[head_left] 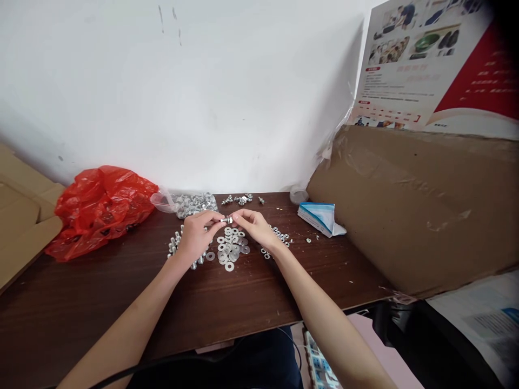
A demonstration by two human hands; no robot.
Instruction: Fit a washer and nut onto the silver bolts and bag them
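Observation:
A small metal bolt with a washer and hex piece on it is held up between both hands. My left hand pinches one end with thumb and fingertips. My right hand has its fingers closed at the hex end; whether that is the head or a nut I cannot tell. Under the hands lies a pile of flat washers. Loose bolts stand and lie around my left hand, partly hidden by it. Beside my right wrist are scattered nuts, some covered by the arm.
Several assembled bolts lie near the wall. A clear bag of metal parts and a red plastic bag sit at left, by a cardboard box. At right are a blue-white packet, a round clear container and a large cardboard panel.

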